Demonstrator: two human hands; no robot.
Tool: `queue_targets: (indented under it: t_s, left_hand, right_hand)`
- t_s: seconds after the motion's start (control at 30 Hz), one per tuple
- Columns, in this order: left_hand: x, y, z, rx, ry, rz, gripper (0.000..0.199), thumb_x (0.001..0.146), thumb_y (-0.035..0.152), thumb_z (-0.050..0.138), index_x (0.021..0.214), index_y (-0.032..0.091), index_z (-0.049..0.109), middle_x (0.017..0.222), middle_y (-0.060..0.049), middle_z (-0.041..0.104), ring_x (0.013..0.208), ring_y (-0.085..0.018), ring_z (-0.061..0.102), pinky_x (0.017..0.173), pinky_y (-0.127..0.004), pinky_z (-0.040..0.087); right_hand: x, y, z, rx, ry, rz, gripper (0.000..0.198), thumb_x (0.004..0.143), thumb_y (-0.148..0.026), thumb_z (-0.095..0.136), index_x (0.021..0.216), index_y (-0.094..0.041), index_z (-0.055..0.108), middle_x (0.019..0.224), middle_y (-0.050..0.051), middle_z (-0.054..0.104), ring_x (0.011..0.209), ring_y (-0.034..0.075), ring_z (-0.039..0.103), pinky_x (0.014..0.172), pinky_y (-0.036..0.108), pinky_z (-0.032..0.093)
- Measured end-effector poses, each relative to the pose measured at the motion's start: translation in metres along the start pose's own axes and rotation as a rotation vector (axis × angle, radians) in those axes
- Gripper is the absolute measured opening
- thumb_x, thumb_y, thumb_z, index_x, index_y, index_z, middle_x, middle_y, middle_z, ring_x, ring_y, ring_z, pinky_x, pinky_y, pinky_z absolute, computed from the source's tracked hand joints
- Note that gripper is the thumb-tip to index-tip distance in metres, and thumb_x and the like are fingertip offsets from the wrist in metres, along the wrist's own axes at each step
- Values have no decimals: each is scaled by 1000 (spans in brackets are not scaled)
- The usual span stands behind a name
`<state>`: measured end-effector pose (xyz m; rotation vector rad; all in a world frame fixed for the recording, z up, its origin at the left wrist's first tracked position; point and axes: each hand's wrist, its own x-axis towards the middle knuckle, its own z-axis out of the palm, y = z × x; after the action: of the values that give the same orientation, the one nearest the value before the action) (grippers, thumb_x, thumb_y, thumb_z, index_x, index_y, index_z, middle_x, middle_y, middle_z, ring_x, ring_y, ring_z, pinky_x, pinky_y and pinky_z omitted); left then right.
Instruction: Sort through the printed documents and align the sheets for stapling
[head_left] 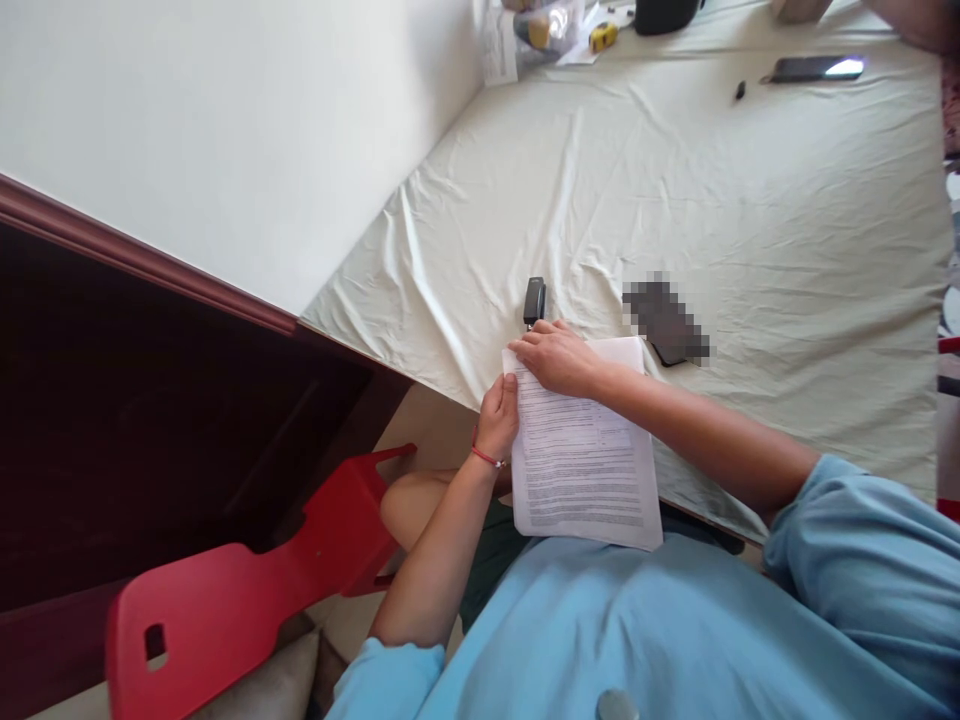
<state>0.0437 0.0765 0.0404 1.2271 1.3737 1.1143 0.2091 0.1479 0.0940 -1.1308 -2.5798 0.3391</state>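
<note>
A stack of printed paper sheets (581, 470) rests partly on the table's edge and partly over my lap. With my left hand (498, 415) I grip its left side, thumb on top and the fingers hidden beneath. Across the upper left corner lies my right hand (559, 357), its fingers extended flat on the paper. Just beyond those fingertips a black stapler (535, 300) sits on the cloth. To the right of the sheets is a dark flat object, probably a phone (667, 320), mostly blurred out by pixelation.
A pale cloth (787, 230) covers the table. At the far side are a yellow tape measure (602, 37), a plastic bag (551, 25), a black container (666, 14) and a phone with a lit screen (814, 69). A red chair (217, 610) stands at my left, beside the white wall (247, 130).
</note>
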Motion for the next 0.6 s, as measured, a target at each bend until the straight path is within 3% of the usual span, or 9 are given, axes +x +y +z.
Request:
queue_targets:
  t_s: [0.1,0.2,0.3,0.37,0.47,0.6]
  left_hand:
    - [4,-7,3,-48,-1,-42,58,88,74,57,89,16,63,81,-3,63,77,-15,56,72,-27,45]
    - [15,-10,6,-185,-9,-213,55,84,68,66,96,15,66,88,-6,71,82,-18,63,79,-31,51]
    - [31,-4,9,-297,-55,-435,39,86,50,70,98,14,68,85,-6,72,81,-20,67,83,-34,53]
    - [42,5,11,-271,-64,-508,22,86,36,67,89,14,67,77,-5,70,75,-19,66,79,-34,54]
    - [58,15,13,-90,-50,-494,13,82,18,57,70,15,61,65,-2,62,63,-16,59,66,-30,50]
    - [74,17,18,59,11,-481,17,83,16,49,67,16,55,62,-1,57,59,-15,54,58,-27,44]
  right_hand:
    - [-1,7,1,86,9,139,34,107,-28,40,107,-16,73,105,10,75,101,25,59,81,35,34]
    - [-1,22,4,192,-53,318,38,105,-35,44,96,-17,75,97,9,76,91,22,62,75,31,36]
    - [3,38,8,249,-164,439,32,101,-31,49,96,-18,77,94,7,77,82,18,63,69,28,36]
    - [8,48,11,226,-188,498,31,98,-27,50,94,-16,78,95,9,77,81,18,63,68,28,36]
    - [18,57,13,195,-193,542,31,96,-24,51,94,-14,79,97,11,78,82,20,64,67,29,36]
    - [28,62,14,177,-200,569,32,96,-25,50,101,-15,80,106,12,78,89,21,67,70,29,40]
